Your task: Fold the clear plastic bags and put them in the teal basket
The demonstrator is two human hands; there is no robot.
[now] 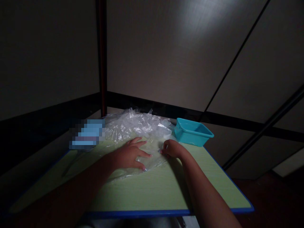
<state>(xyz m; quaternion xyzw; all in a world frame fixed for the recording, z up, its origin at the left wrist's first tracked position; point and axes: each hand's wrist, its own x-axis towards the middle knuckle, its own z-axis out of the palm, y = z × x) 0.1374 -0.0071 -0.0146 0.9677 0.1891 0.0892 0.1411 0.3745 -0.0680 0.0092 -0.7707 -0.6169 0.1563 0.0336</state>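
Clear plastic bags point(135, 125) lie in a crumpled heap toward the back of the table, with a flatter sheet of the film spread in front. My left hand point(131, 154) rests on that flat film, fingers spread out. At the film's right side, my right hand point(172, 148) has its thumb and fingers pinched together on the edge of the plastic. A turquoise plastic basket point(191, 139) stands just beyond my right hand, at the table's back right.
The pale green table point(147, 196) has a blue edge. A blurred-out blue device point(89, 133) is at the back left, with a dark cable-like strip point(71, 163) near it. Dark panelled walls point(161, 63) rise close behind the table.
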